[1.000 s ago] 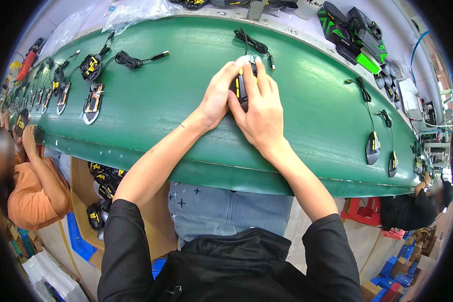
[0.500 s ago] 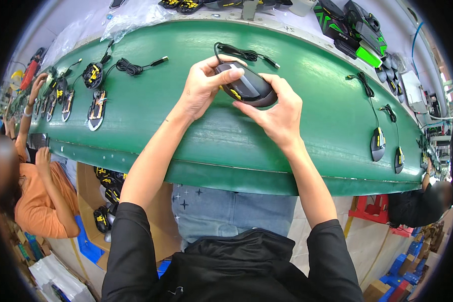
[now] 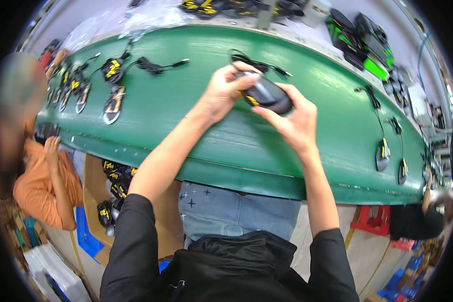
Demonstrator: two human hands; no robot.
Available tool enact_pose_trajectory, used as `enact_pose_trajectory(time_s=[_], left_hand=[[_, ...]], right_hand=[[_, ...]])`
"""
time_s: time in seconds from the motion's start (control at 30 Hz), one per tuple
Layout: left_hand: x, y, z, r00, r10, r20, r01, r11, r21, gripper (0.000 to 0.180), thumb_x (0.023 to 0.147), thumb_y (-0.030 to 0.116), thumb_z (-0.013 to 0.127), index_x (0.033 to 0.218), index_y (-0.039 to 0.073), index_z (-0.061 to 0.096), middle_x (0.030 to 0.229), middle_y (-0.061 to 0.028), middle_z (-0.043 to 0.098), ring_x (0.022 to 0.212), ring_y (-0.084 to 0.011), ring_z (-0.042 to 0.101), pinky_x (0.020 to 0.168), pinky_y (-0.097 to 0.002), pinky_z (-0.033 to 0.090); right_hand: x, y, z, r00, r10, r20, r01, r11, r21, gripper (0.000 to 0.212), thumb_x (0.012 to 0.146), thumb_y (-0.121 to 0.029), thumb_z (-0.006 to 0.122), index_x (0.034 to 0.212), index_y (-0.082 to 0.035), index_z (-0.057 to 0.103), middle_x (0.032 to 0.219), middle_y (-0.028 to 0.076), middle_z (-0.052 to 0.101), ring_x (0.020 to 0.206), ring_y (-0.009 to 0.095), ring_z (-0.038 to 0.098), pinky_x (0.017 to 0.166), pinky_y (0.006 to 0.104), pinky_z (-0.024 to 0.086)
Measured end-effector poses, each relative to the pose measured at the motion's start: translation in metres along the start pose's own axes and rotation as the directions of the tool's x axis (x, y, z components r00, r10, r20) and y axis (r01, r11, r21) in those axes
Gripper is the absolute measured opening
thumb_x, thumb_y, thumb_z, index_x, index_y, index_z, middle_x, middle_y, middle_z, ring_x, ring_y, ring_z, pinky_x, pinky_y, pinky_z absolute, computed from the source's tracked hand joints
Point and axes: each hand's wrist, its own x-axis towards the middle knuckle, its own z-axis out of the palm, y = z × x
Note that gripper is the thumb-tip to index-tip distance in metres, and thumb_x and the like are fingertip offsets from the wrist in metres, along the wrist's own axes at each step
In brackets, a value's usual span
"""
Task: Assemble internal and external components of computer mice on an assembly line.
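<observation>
Both my hands grip one dark computer mouse (image 3: 271,96) with yellow side parts, held above the green belt (image 3: 221,143). My left hand (image 3: 225,91) is closed on its left end, the thumb lying across the top. On the other end, my right hand (image 3: 298,118) pinches the shell between thumb and fingers. The mouse's bundled black cable (image 3: 256,64) lies on the belt just beyond it, its plug pointing right. Motion slightly blurs the mouse and my fingers.
Opened mouse parts (image 3: 114,104) with cables lie left on the belt; assembled mice (image 3: 382,155) lie right. Below left stands a cardboard box (image 3: 91,183) of mouse parts. Green-black boxes (image 3: 360,43) sit on the far ledge. A person in orange (image 3: 50,186) works left, another in black (image 3: 412,219) right.
The whole view has shifted, so the scene sits further right and the person at left shows more. My hands still hold the mouse in nearly the same grip.
</observation>
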Motion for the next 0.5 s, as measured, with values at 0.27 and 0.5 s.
enact_pose_trajectory(time_s=[0.27,0.5], left_hand=[[0.000,-0.013,0.016,0.981,-0.191,-0.028,0.192,0.955,0.228,0.034,0.094,0.031,0.063,0.107,0.000,0.065,0.095,-0.0073,0.068,0.083,-0.0143,0.065,0.073,-0.0294,0.054],[-0.015,0.027,0.012,0.975,0.208,-0.079,-0.058,0.578,0.814,0.020,0.091,0.020,0.061,0.098,0.002,0.067,0.084,-0.0083,0.070,0.077,-0.0161,0.066,0.071,-0.0310,0.053]], right_hand=[[-0.066,0.062,-0.124,0.775,0.613,-0.156,-0.515,0.755,0.406,0.047,0.084,-0.018,0.073,0.122,0.007,0.059,0.108,0.010,0.066,0.095,0.015,0.063,0.089,0.0270,0.046],[-0.113,0.121,-0.234,0.548,0.618,-0.564,-0.805,0.573,-0.155,0.047,0.079,-0.035,0.077,0.108,0.001,0.069,0.111,0.009,0.068,0.100,0.020,0.063,0.089,0.0315,0.045]])
